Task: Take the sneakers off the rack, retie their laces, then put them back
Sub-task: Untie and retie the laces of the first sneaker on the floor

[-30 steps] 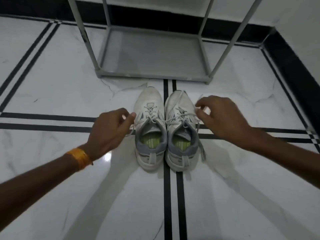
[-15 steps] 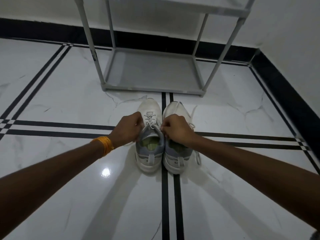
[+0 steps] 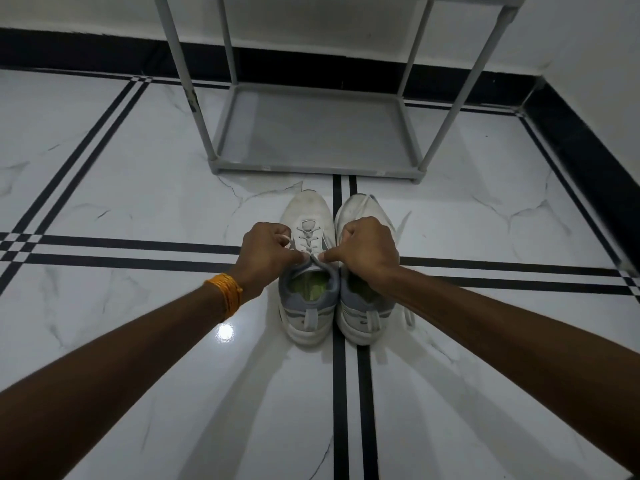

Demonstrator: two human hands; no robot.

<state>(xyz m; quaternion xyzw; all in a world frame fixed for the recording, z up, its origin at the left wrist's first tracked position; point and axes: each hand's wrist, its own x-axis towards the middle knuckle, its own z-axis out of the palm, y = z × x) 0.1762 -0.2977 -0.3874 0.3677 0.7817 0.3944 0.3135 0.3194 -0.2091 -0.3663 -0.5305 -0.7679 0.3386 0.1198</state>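
Note:
Two white and grey sneakers stand side by side on the floor, toes pointing at the rack. The left sneaker (image 3: 306, 306) has green insoles showing. My left hand (image 3: 268, 256) and my right hand (image 3: 367, 251) meet over its tongue, each pinching a white lace end. The right hand covers the middle of the right sneaker (image 3: 363, 317), whose loose lace trails onto the floor at its right side.
The grey metal shoe rack (image 3: 311, 133) stands just beyond the sneakers, its bottom shelf bare. White marble floor with black stripes surrounds them. A black skirting and white wall close off the back and the right side.
A second ago my hands were spread wide, pulling the laces outward. They have come together over the left sneaker's tongue. The view has tilted up, showing more of the rack.

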